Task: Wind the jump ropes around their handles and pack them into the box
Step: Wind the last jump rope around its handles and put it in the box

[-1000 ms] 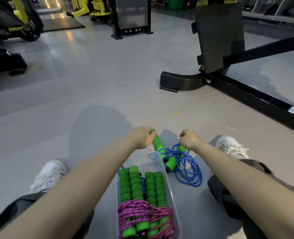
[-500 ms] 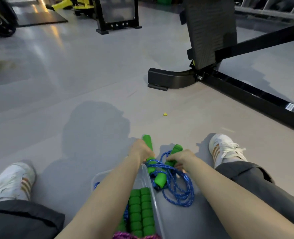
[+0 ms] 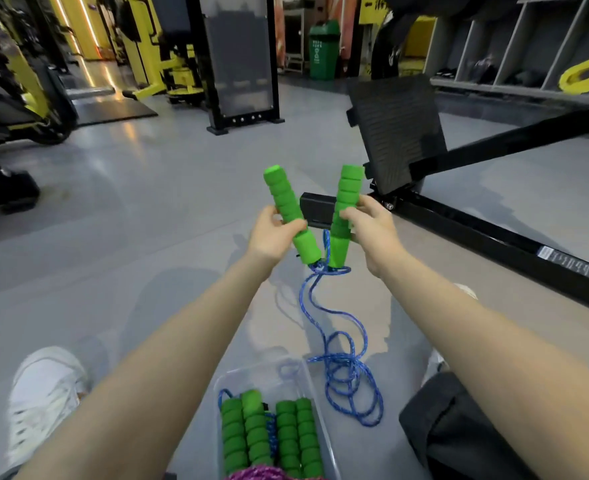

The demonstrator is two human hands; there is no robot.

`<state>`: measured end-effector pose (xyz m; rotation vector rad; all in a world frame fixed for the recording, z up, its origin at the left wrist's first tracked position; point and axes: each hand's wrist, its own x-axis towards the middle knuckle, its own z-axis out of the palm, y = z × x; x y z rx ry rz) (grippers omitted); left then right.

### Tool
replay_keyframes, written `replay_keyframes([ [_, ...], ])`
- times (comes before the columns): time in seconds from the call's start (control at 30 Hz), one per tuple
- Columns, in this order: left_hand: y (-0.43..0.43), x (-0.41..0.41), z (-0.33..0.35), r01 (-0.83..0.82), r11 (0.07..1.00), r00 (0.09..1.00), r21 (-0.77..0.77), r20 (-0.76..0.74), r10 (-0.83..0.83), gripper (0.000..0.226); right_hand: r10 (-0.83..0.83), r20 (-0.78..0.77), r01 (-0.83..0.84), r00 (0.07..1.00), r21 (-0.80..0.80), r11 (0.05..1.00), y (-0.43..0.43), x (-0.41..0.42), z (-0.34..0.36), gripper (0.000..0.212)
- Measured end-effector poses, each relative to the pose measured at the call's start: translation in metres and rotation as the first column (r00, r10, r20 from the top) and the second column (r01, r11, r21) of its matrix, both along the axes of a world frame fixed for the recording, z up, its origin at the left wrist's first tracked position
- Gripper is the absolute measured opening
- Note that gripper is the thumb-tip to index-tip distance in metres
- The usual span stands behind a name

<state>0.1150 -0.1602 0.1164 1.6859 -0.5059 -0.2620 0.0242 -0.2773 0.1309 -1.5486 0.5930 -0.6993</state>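
Note:
My left hand (image 3: 272, 233) grips one green foam handle (image 3: 288, 209) of a jump rope, held up in front of me. My right hand (image 3: 369, 223) pinches the other green handle (image 3: 345, 202). The two handles form a V with their lower ends together. Their blue rope (image 3: 341, 362) hangs down from them to a loose pile on the floor beside the box. The clear plastic box (image 3: 300, 368) sits on the floor between my legs. It holds several green-handled ropes (image 3: 269, 431), one wound in purple cord (image 3: 265, 474) at the bottom edge.
A black bench machine (image 3: 459, 188) with a ribbed footplate stands right ahead and to the right. Black and yellow gym equipment (image 3: 147, 57) lines the far left. My white shoe (image 3: 44, 393) is at the lower left, my dark trouser leg (image 3: 459, 427) at the lower right.
Both hands have lifted the two green handles off the floor and raised them up in front of me. The blue rope now trails down from them.

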Motion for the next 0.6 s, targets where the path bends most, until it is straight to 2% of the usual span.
replay_keyframes([
  [0.07,0.018,-0.003,0.031,0.026,1.0,0.972,0.015,0.235,-0.029,0.023,-0.032,-0.003,0.03,0.999,-0.251,0.968,0.004,-0.008,0.019,0.026],
  [0.1,0.028,-0.006,0.045,0.029,0.999,0.957,0.014,0.288,-0.032,0.019,-0.044,-0.007,0.039,0.999,-0.34,0.94,0.007,-0.012,0.029,0.03],
  [0.13,0.035,-0.006,0.053,0.046,0.999,0.962,-0.027,0.271,-0.037,0.016,-0.055,-0.012,0.046,0.998,-0.376,0.926,0.01,-0.016,0.038,0.03],
  [0.2,0.05,-0.01,0.071,0.017,0.99,0.979,-0.142,0.203,0.013,0.013,-0.071,-0.007,0.064,0.997,-0.345,0.936,0.016,-0.02,0.059,0.024],
  [0.3,0.07,-0.018,0.088,-0.007,0.985,0.983,-0.175,0.181,0.039,0.02,0.006,-0.04,-0.017,0.999,-0.277,0.961,0.03,-0.024,0.088,0.008],
  [0.33,0.075,-0.02,0.09,0.01,0.988,0.985,-0.155,0.171,0.017,0.021,0.045,-0.01,-0.046,0.999,-0.241,0.969,0.036,-0.025,0.093,0.005],
  [0.47,0.09,-0.029,0.097,0.171,0.981,0.983,-0.091,0.084,-0.164,0.03,0.139,0.151,-0.112,0.979,-0.171,0.979,0.058,-0.025,0.105,0.027],
  [0.6,0.092,-0.036,0.102,0.261,0.963,0.965,-0.073,0.013,-0.261,0.043,0.244,0.26,-0.247,0.934,-0.024,0.969,0.08,-0.022,0.106,0.014],
])
